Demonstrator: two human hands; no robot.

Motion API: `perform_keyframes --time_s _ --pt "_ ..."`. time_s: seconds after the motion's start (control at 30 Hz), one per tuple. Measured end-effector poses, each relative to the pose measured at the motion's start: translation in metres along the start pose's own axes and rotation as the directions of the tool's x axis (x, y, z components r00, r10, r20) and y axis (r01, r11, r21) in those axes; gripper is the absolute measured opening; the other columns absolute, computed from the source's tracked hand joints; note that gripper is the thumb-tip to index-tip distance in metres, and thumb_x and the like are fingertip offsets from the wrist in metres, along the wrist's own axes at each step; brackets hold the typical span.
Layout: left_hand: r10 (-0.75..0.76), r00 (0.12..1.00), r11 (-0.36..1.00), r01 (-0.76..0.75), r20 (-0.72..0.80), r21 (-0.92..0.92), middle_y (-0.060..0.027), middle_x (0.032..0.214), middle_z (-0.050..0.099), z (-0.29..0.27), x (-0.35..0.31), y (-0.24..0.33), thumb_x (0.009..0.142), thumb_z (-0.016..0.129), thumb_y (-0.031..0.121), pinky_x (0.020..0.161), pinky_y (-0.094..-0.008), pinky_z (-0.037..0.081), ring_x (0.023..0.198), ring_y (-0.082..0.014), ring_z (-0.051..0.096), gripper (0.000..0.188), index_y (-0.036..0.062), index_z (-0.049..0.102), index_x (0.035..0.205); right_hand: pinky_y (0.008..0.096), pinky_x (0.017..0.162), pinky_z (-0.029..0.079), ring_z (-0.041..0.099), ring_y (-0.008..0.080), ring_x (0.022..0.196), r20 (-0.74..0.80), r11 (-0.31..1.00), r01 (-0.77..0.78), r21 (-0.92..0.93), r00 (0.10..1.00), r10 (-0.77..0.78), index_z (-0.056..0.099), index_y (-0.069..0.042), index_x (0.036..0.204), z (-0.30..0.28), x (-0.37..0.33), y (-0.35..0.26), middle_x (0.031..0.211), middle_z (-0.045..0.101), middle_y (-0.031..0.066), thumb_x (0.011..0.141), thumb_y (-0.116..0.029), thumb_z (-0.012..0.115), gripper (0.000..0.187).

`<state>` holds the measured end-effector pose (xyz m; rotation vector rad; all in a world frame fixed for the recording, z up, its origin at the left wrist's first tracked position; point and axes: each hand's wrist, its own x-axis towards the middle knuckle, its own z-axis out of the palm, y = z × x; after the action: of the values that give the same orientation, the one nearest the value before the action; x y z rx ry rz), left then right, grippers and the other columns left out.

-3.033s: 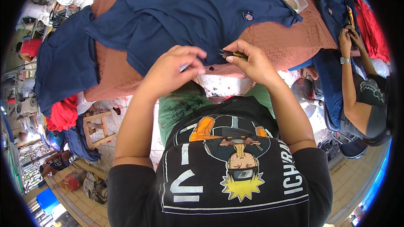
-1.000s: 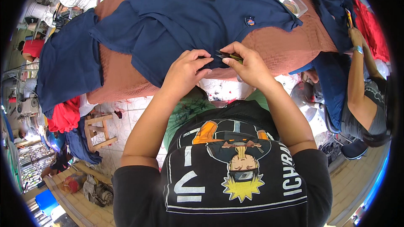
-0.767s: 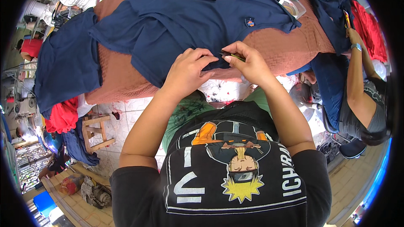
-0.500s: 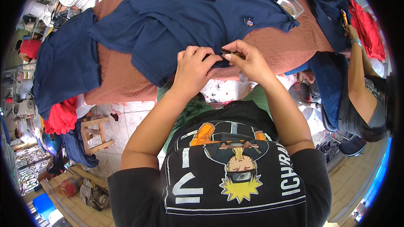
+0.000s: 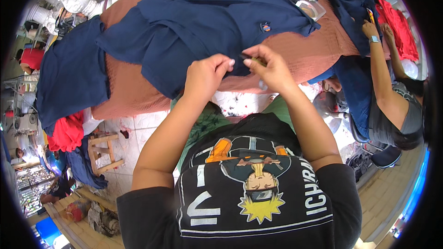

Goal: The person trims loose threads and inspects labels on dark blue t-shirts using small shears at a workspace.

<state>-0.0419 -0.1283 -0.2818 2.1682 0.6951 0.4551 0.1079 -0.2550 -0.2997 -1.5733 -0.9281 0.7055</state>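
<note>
A navy blue garment (image 5: 198,23) with a small coloured label lies spread over the brown cloth-covered table (image 5: 295,53). My left hand (image 5: 203,77) is over its near edge, thumb and fingers pinched together; what they hold, if anything, is too small to make out. Just to the right, my right hand (image 5: 272,69) is closed round a small tool with a dark tip (image 5: 244,56) and a brassy body, which looks like thread snips. The tip points left toward my left fingertips, a short gap away.
Another navy piece (image 5: 74,64) hangs over the table's left end, above red cloth (image 5: 67,131). A clear plastic box (image 5: 311,9) stands at the far right. A co-worker (image 5: 392,97) at right handles navy cloth with a yellow tool. A wooden stool (image 5: 104,152) stands at lower left.
My left hand has lifted off the garment, and its spread fingers have drawn into a pinch. The right hand keeps the tool in about the same place. The co-worker's hands have shifted.
</note>
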Motion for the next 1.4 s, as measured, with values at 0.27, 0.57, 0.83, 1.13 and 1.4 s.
perform_keyframes --time_s 0.27,0.57,0.83,1.13,1.4 --pt "-0.151 0.985 0.938 0.169 0.083 -0.303 -0.0072 0.088 0.073 0.001 0.006 -0.004 0.095 0.06 0.018 0.074 -0.0244 0.053 0.079 -0.0112 0.067 0.022 -0.0014 0.069 0.098 0.0285 0.077 0.049 0.062 0.0128 0.085 0.058 1.0 -0.007 -0.019 0.998 0.008 0.064 -0.001 0.101 0.007 -0.014 -0.005 0.092 0.068 0.0066 0.088 -0.007 0.067 0.014" --pt "-0.194 0.974 0.946 0.216 0.114 -0.242 -0.0045 0.09 0.072 0.0 0.004 -0.005 0.095 0.061 0.019 0.073 -0.0244 0.052 0.081 -0.0104 0.067 0.023 -0.0017 0.07 0.098 0.0402 0.077 0.051 0.067 0.0316 0.089 0.099 0.932 0.117 -0.344 0.991 -0.088 0.063 -0.004 0.101 0.013 -0.014 -0.009 0.094 0.07 0.0151 0.086 -0.012 0.066 0.017" --pt "-0.005 0.802 0.885 -0.275 0.598 0.377 -0.0118 0.089 0.068 -0.083 -0.033 0.018 0.08 0.069 0.008 0.077 -0.0351 0.052 0.082 -0.028 0.066 0.022 0.0044 0.07 0.102 0.0407 0.077 0.051 0.067 0.0314 0.089 0.064 0.856 0.1 -0.507 0.995 -0.078 0.063 -0.005 0.102 -0.005 -0.016 -0.031 0.094 0.07 0.0141 0.085 -0.011 0.066 0.018" --pt "0.523 0.837 0.727 -0.538 0.164 0.427 -0.0034 0.109 0.061 -0.02 -0.012 -0.025 0.07 0.076 0.01 0.08 -0.0347 0.051 0.094 -0.0237 0.059 0.033 0.0067 0.068 0.102 0.0273 0.079 0.049 0.059 0.0114 0.086 0.134 1.0 -0.01 0.012 0.991 0.008 0.06 0.0 0.108 0.018 0.005 -0.015 0.094 0.065 0.0056 0.09 -0.009 0.065 0.02" --pt "0.54 0.839 0.804 -0.539 0.072 0.252 -0.003 0.093 0.07 -0.016 -0.007 -0.03 0.08 0.07 0.013 0.072 -0.0342 0.052 0.081 -0.022 0.064 0.009 0.0069 0.072 0.087 0.0221 0.066 0.047 0.055 0.0067 0.073 0.139 0.975 -0.22 -0.02 0.965 0.22 0.059 -0.001 0.113 0.021 0.011 -0.009 0.092 0.066 0.0027 0.092 -0.008 0.063 0.022"
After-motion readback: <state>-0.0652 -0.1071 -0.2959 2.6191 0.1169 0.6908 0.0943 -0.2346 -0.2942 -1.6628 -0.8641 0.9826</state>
